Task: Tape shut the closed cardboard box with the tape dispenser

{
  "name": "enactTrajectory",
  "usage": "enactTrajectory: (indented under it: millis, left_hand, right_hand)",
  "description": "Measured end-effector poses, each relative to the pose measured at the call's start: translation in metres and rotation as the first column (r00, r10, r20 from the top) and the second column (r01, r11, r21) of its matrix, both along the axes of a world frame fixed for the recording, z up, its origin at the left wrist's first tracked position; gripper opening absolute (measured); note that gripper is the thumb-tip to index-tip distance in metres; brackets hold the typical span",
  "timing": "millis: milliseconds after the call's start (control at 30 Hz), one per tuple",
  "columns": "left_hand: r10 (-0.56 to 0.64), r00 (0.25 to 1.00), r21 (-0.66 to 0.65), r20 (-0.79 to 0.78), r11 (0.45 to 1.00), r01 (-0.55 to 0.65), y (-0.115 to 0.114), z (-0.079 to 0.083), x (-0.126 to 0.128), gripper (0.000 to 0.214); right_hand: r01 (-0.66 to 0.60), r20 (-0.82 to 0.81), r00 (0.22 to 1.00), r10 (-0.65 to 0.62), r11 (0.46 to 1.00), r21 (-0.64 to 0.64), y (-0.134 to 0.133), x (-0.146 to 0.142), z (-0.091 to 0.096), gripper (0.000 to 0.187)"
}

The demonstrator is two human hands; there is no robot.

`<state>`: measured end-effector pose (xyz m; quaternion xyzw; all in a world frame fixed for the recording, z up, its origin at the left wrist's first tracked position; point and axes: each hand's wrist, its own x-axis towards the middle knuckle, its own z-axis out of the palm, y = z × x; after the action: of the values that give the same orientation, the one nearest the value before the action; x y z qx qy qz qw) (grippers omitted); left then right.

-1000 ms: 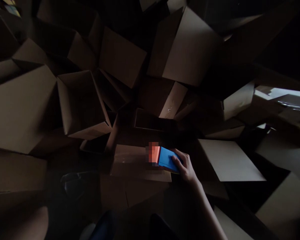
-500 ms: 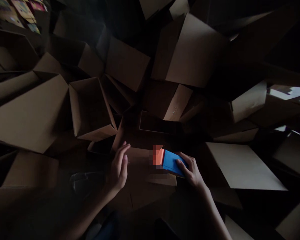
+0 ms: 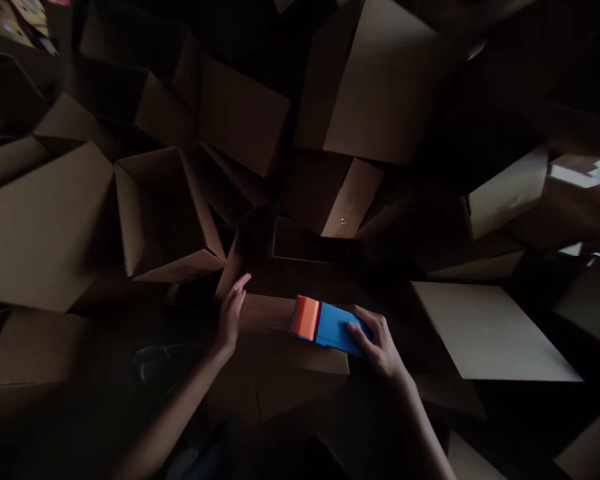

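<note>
My right hand (image 3: 375, 337) is wrapped round a blue and orange tape dispenser (image 3: 337, 327), thumb on top, its orange end pointing left. The dispenser is above a brown cardboard box (image 3: 275, 393) in front of me; I cannot tell whether it touches the cardboard. My left hand (image 3: 231, 317) is at the left side of this box, fingers stretched out and nothing in them. Whether its palm rests on the cardboard cannot be made out in the dim light.
Open cardboard boxes lie in a heap ahead, among them a tilted one (image 3: 167, 213) and a large one (image 3: 35, 233) on the left. A pale flap (image 3: 495, 330) juts out at right. A clear plastic piece (image 3: 160, 360) is on the floor at left.
The tape dispenser has moved slightly left with my right hand, and its orange end now shows more fully. My left hand has shifted a little left and turned edge-on. The view has shifted too.
</note>
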<state>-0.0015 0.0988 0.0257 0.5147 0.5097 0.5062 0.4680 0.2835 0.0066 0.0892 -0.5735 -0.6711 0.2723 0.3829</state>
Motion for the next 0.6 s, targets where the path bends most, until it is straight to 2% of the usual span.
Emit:
enactTrajectory:
  millis: [167, 333, 467, 600]
  left_hand:
    - [-0.016, 0.999, -0.021, -0.046, 1.0, 0.015, -0.004, 0.001, 0.001, 0.046]
    - [-0.044, 0.959, -0.018, -0.278, 0.999, 0.04, -0.014, 0.007, 0.01, 0.05]
    - [-0.127, 0.809, -0.029, -0.574, 0.99, 0.135, -0.017, 0.008, 0.017, 0.051]
    - [-0.145, 0.638, 0.017, -0.757, 0.97, 0.241, -0.016, 0.006, 0.022, 0.054]
  right_hand:
    - [0.008, -0.039, 0.999, -0.008, 1.0, 0.003, -0.002, 0.0, -0.003, 0.044]
    - [-0.017, -0.053, 0.998, 0.015, 1.0, -0.024, 0.0, 0.0, -0.003, 0.044]
    - [-0.027, -0.051, 0.998, 0.025, 0.999, -0.035, 0.0, 0.0, -0.005, 0.043]
    - [-0.03, -0.047, 0.998, 0.029, 0.999, -0.022, 0.0, -0.001, -0.006, 0.04]
